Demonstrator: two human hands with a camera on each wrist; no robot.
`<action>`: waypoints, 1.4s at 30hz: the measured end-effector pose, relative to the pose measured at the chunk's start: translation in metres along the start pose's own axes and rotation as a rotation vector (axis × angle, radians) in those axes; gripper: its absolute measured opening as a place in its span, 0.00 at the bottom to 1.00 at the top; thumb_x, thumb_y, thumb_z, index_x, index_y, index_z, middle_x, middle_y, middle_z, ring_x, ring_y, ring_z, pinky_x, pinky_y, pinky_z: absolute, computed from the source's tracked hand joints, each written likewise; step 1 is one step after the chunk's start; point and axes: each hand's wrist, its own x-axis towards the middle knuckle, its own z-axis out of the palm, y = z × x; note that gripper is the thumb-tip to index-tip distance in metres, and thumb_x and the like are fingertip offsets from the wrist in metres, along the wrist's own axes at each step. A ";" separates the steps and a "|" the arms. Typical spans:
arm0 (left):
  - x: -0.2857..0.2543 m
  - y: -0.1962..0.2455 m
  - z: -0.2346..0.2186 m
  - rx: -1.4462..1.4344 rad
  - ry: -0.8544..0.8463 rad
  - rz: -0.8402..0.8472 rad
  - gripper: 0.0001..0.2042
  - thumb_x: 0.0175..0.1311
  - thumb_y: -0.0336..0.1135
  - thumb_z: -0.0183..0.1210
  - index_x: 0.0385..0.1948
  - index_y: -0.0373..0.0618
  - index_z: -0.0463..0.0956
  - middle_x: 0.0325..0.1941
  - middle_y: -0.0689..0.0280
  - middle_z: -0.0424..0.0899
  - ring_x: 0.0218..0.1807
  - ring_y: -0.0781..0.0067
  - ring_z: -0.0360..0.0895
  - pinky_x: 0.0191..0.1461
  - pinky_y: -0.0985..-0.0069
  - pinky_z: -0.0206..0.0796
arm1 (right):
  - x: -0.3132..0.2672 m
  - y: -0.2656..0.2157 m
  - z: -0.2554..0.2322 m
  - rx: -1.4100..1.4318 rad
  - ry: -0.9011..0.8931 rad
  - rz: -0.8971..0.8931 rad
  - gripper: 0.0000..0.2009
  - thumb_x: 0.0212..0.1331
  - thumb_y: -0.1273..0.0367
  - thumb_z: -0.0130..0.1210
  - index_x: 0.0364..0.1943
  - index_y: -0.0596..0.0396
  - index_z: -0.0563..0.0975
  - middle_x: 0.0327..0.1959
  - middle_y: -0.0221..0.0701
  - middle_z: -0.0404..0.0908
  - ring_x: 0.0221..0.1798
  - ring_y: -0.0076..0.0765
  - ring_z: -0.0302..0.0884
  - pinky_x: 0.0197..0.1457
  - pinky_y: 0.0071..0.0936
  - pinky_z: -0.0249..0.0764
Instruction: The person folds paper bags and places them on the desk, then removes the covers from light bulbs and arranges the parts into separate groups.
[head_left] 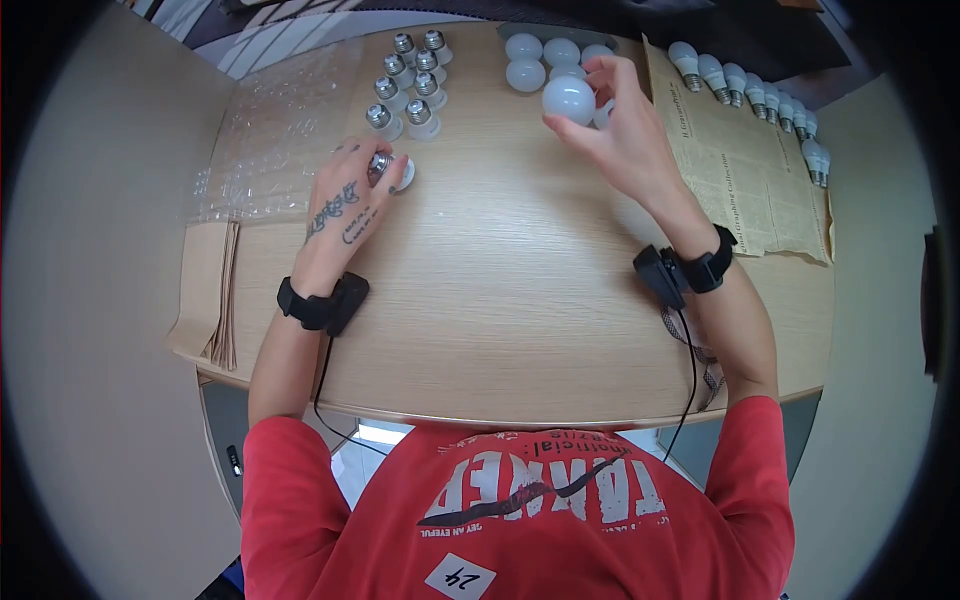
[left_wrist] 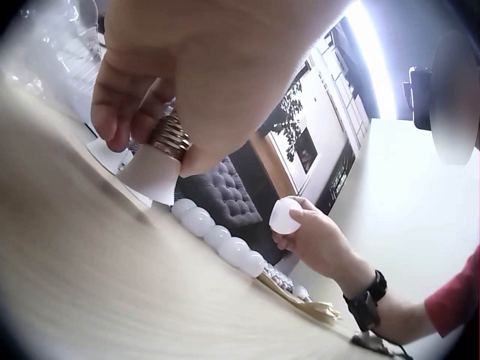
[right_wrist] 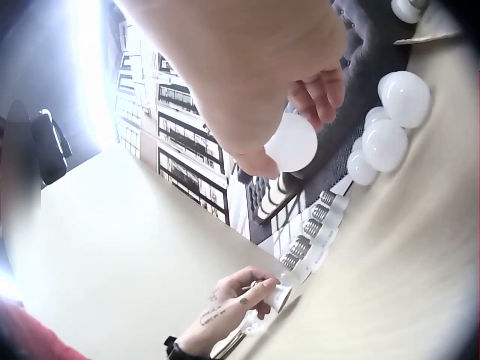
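Observation:
My left hand [head_left: 345, 200] pinches a bulb base [head_left: 378, 168] with a silver screw cap, close over the table at centre left. In the left wrist view its white cone [left_wrist: 152, 177] flares downward below the thumb and fingers. My right hand [head_left: 630, 140] grips a round white bulb cover [head_left: 569, 101] between thumb and fingers. The right wrist view shows this cover [right_wrist: 295, 142] raised above the table. Several more white covers [head_left: 525, 74] sit in rows behind it. Beyond the left hand, several bulb bases [head_left: 422, 118] stand in two columns, screw caps up.
Several whole bulbs [head_left: 735, 80] lie in a row on printed brown paper [head_left: 735, 180] at the right. Clear bubble wrap [head_left: 280, 130] covers the back left. Folded brown paper [head_left: 205, 290] lies at the left edge. Cables run from both wrist cameras.

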 end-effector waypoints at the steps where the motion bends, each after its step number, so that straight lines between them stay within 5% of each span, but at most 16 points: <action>1: -0.001 -0.003 0.001 0.014 0.016 0.013 0.11 0.65 0.41 0.63 0.39 0.42 0.81 0.33 0.59 0.82 0.31 0.65 0.79 0.38 0.69 0.70 | 0.005 0.005 0.005 -0.090 0.047 -0.073 0.27 0.55 0.61 0.68 0.57 0.56 0.72 0.45 0.42 0.81 0.46 0.43 0.79 0.46 0.36 0.72; 7: 0.001 -0.006 -0.001 0.136 0.020 0.009 0.12 0.64 0.39 0.65 0.41 0.41 0.79 0.38 0.57 0.83 0.38 0.59 0.82 0.42 0.64 0.73 | 0.016 0.013 0.028 -0.331 0.043 -0.316 0.23 0.50 0.61 0.70 0.50 0.56 0.78 0.44 0.36 0.84 0.52 0.47 0.76 0.59 0.44 0.63; 17: 0.008 -0.007 0.000 0.119 0.007 -0.099 0.21 0.61 0.40 0.68 0.51 0.41 0.73 0.37 0.53 0.83 0.40 0.55 0.83 0.45 0.63 0.74 | 0.014 0.020 0.048 -0.417 0.001 -0.264 0.23 0.50 0.60 0.70 0.47 0.56 0.78 0.37 0.38 0.85 0.52 0.43 0.77 0.62 0.46 0.61; 29: 0.018 -0.009 0.004 0.100 0.015 -0.099 0.24 0.59 0.40 0.71 0.51 0.39 0.72 0.35 0.54 0.83 0.34 0.60 0.82 0.41 0.66 0.74 | 0.016 0.020 0.047 -0.452 -0.025 -0.249 0.24 0.51 0.55 0.71 0.46 0.54 0.77 0.34 0.36 0.86 0.52 0.44 0.79 0.65 0.48 0.60; 35: 0.020 -0.002 -0.001 0.089 -0.010 -0.159 0.22 0.59 0.38 0.70 0.50 0.39 0.71 0.38 0.51 0.85 0.42 0.49 0.84 0.44 0.60 0.75 | 0.017 0.023 0.049 -0.429 -0.019 -0.255 0.25 0.51 0.52 0.70 0.44 0.54 0.78 0.32 0.36 0.85 0.48 0.44 0.80 0.63 0.47 0.60; 42: 0.017 0.005 -0.006 0.153 0.007 -0.186 0.24 0.58 0.43 0.71 0.50 0.40 0.73 0.35 0.52 0.85 0.39 0.52 0.84 0.42 0.61 0.75 | 0.017 0.026 0.049 -0.431 -0.004 -0.277 0.23 0.49 0.53 0.71 0.42 0.53 0.78 0.34 0.33 0.84 0.50 0.41 0.77 0.62 0.47 0.59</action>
